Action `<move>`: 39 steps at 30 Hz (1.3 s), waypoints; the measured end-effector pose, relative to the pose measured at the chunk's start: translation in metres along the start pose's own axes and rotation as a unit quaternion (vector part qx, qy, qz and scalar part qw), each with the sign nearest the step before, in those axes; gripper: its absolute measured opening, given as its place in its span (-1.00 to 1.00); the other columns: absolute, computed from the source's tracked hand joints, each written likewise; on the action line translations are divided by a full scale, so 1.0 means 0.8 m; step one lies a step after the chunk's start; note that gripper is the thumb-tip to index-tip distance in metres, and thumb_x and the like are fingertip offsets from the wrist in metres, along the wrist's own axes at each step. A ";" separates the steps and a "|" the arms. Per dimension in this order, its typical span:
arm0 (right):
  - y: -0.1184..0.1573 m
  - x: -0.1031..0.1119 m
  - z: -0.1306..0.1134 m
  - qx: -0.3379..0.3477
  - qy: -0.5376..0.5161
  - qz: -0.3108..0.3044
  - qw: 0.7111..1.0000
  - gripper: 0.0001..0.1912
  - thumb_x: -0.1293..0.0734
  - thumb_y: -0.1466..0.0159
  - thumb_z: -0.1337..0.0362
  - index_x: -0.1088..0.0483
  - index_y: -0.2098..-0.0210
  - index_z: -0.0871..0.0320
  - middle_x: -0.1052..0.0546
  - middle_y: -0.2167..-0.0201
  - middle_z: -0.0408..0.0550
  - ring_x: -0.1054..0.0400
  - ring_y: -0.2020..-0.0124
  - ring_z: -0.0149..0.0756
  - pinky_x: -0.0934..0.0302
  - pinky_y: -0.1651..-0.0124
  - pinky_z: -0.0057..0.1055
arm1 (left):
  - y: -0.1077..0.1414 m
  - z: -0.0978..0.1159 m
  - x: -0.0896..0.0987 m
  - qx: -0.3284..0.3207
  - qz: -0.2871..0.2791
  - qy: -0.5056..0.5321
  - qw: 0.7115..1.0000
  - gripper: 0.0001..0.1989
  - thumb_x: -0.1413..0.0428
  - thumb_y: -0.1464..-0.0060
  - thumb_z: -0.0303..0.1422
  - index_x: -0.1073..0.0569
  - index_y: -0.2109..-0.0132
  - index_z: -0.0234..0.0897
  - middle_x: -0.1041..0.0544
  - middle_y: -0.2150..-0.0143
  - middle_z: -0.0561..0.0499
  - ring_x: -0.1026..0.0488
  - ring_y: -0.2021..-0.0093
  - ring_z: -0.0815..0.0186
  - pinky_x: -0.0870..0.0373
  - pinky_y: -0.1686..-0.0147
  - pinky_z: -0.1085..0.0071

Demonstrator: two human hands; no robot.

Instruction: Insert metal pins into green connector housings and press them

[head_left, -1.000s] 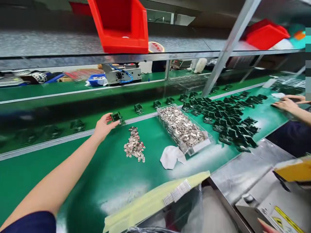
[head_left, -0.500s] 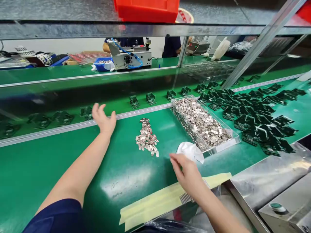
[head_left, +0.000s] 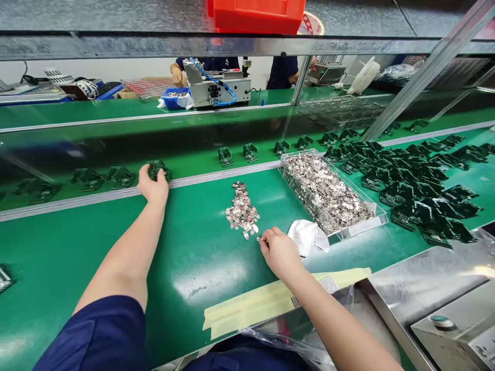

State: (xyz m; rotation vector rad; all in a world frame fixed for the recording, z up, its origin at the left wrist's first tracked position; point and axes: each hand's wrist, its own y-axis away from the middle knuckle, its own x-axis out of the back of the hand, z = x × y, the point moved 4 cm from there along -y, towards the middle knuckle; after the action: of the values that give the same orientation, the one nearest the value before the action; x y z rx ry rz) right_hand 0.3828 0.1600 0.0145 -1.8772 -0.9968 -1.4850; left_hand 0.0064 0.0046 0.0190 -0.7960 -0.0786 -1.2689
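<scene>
My left hand [head_left: 153, 186] reaches to the strip behind the metal rail, its fingers around a dark green circuit board [head_left: 159, 168]. Near the front of the small pile of silvery metal pieces [head_left: 242, 208], my right hand [head_left: 279, 250] pinches one small metal piece [head_left: 259, 239] between thumb and fingers. Right of the pile stands a clear tray [head_left: 340, 236] filled with many more such pieces. A crumpled white cloth [head_left: 307, 237] lies between my right hand and that tray.
Several boards [head_left: 250, 152] line the belt behind the rail [head_left: 209, 178]. A heap of dark boards [head_left: 410, 175] covers the right side. Yellow tape [head_left: 247, 312] marks the front edge. Overhead is a shelf with a red bin [head_left: 259, 15]. People's arms show beyond a machine [head_left: 220, 90].
My left hand has closed in on a board on the belt. My right hand has moved to the pile's front edge and now pinches a metal piece. The view has shifted slightly.
</scene>
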 end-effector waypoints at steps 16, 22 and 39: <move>0.141 -0.028 -0.035 0.290 -0.123 0.125 0.941 -0.76 -0.15 -0.31 0.55 -0.39 0.38 0.24 -0.36 0.42 0.02 -0.24 0.38 -0.21 -0.24 0.33 -0.27 | 0.223 0.036 0.132 -0.127 -0.447 0.013 0.886 0.11 -0.32 0.16 -0.07 0.15 -0.40 -0.11 0.04 -0.44 -0.20 -0.01 -0.39 -0.06 -0.06 -0.31 -0.02; 0.179 -0.031 -0.012 0.343 -0.128 0.153 0.918 -0.76 -0.17 -0.37 0.48 -0.37 0.01 0.30 -0.48 0.22 0.12 -0.32 0.20 -0.14 -0.29 0.17 -0.17 | 0.204 0.051 0.099 -0.205 -0.573 0.023 0.793 0.01 -0.30 0.11 -0.11 0.05 -0.38 -0.12 -0.22 -0.33 -0.20 -0.16 -0.33 -0.04 -0.14 -0.27 0.02; 0.166 0.043 0.042 -0.042 -0.468 0.228 0.853 -0.90 -0.36 -0.26 0.30 -0.52 0.37 0.13 -0.47 0.37 -0.05 -0.38 0.33 -0.27 -0.31 0.29 -0.38 | 0.390 0.184 0.102 0.086 -0.578 0.430 0.688 -0.47 -0.34 0.12 -0.37 -0.30 0.01 -0.11 -0.49 0.08 0.02 -0.52 0.25 0.38 -0.50 0.25 0.47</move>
State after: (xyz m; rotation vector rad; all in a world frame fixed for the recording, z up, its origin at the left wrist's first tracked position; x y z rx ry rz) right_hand 0.5140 0.1168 0.0434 -2.7167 -0.7470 -0.2811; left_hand 0.3588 0.0443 0.0130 0.2289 0.0864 -2.6941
